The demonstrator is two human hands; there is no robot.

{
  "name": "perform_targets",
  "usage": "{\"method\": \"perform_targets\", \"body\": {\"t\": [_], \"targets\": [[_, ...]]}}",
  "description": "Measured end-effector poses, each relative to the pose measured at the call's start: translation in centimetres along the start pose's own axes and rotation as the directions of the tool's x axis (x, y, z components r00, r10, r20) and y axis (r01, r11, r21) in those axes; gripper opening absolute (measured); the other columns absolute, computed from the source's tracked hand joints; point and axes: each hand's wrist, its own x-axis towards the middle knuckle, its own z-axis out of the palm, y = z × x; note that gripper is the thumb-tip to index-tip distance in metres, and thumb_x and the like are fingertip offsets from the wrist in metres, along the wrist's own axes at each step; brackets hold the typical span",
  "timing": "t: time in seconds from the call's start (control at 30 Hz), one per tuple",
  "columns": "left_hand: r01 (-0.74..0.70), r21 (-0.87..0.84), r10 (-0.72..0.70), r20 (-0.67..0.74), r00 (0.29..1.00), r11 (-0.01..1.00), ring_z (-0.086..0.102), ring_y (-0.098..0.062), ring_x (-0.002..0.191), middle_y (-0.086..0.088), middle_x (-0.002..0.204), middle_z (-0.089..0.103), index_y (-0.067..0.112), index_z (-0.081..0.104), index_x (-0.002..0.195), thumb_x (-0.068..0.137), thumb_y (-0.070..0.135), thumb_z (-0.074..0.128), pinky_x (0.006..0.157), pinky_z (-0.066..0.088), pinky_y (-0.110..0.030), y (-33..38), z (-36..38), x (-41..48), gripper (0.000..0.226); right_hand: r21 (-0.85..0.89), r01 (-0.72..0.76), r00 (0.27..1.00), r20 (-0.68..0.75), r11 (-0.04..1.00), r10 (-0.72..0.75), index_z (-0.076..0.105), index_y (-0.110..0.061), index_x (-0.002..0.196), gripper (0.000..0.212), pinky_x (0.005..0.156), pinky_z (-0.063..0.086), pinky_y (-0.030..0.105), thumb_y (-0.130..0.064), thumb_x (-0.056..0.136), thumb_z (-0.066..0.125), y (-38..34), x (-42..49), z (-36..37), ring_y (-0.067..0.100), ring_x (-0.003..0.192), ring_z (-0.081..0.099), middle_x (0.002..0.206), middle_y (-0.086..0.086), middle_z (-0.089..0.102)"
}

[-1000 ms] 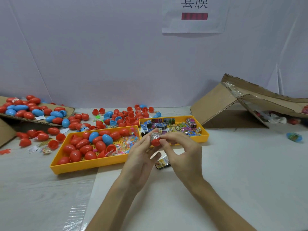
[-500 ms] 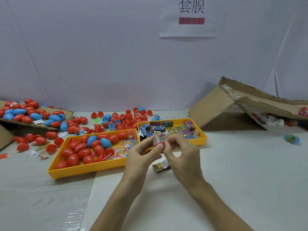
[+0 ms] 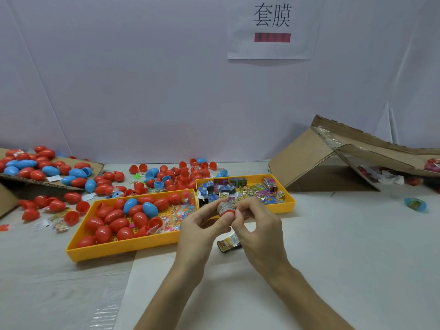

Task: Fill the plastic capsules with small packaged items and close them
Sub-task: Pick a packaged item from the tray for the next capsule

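My left hand (image 3: 202,225) holds a red capsule half (image 3: 226,212) between thumb and fingers, just in front of the trays. A small wrapped packet (image 3: 223,206) sticks out of its top. My right hand (image 3: 257,225) pinches at the capsule's right side with curled fingers. On the table below my hands lies one more small packet (image 3: 229,242). The right yellow tray (image 3: 289,203) holds several colourful packets. Red and blue capsules fill the left yellow tray (image 3: 119,248).
Loose red and blue capsules (image 3: 166,177) are scattered behind the trays and piled on a cardboard sheet (image 3: 95,166) at the far left. A collapsed cardboard box (image 3: 316,158) stands at the right. One blue filled capsule (image 3: 415,204) lies near the right edge.
The hands have stayed together on the capsule half, shifting only slightly; the camera has tilted so the scene sits lower in view.
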Motion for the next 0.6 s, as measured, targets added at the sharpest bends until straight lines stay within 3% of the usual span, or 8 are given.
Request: {"method": "perform_targets", "body": {"t": [0.17, 0.3, 0.4, 0.53, 0.6], "targets": [[0.007, -0.019, -0.007, -0.017, 1.0, 1.0, 0.074, -0.013, 0.097, 0.007, 0.103, 0.078, 0.028, 0.073, 0.111, 0.065, 0.036, 0.083, 0.073, 0.059, -0.024, 0.1, 0.0, 0.0, 0.048, 0.026, -0.021, 1.0, 0.0, 0.999, 0.021, 0.058, -0.02, 0.09, 0.005, 0.068, 0.046, 0.009, -0.015, 0.092, 0.06, -0.2, 0.0, -0.1, 0.008, 0.078, 0.062, 0.082, -0.009, 0.062], [0.006, -0.025, -0.007, -0.054, 0.999, 1.0, 0.074, -0.016, 0.096, 0.007, 0.101, 0.077, 0.025, 0.073, 0.11, 0.059, 0.034, 0.085, 0.072, 0.059, -0.025, 0.2, -0.4, 0.2, 0.053, 0.121, -0.037, 0.989, 0.149, 0.992, 0.019, 0.054, -0.028, 0.115, 0.045, 0.073, 0.049, 0.01, -0.004, 0.08, 0.069, -0.4, -0.3, 0.0, 0.006, 0.086, 0.066, 0.102, -0.018, 0.061], [-0.001, 0.032, 0.004, -0.075, 0.997, 0.999, 0.074, -0.019, 0.095, 0.002, 0.101, 0.076, 0.021, 0.069, 0.111, 0.058, 0.037, 0.085, 0.074, 0.06, -0.028, 0.2, -0.2, 0.2, 0.057, 0.063, 0.001, 0.985, 0.173, 0.998, -0.012, 0.06, -0.025, 0.115, 0.044, 0.076, 0.048, 0.011, -0.005, 0.08, 0.075, -0.2, -0.2, 0.2, 0.006, 0.092, 0.065, 0.104, -0.017, 0.064], [-0.083, 0.192, 0.092, -0.04, 0.995, 0.978, 0.07, -0.002, 0.095, 0.016, 0.101, 0.074, 0.036, 0.062, 0.12, 0.072, 0.045, 0.08, 0.073, 0.057, -0.019, 0.3, 0.3, -0.1, 0.052, 0.198, -0.236, 0.971, 0.076, 0.951, 0.225, 0.068, -0.027, 0.105, 0.022, 0.076, 0.057, 0.023, -0.014, 0.088, 0.075, -0.1, 0.8, -0.4, 0.01, 0.092, 0.07, 0.098, -0.013, 0.072], [-0.139, 0.403, 0.141, 0.025, 0.99, 0.904, 0.067, 0.004, 0.1, 0.02, 0.106, 0.072, 0.04, 0.057, 0.127, 0.084, 0.038, 0.079, 0.077, 0.054, -0.014, -0.1, 0.3, -0.1, 0.048, 0.305, -0.405, 0.906, 0.006, 0.862, 0.424, 0.072, -0.026, 0.1, 0.014, 0.078, 0.058, 0.029, -0.016, 0.09, 0.074, 0.5, 1.6, -1.2, 0.011, 0.093, 0.071, 0.097, -0.008, 0.074]]}}
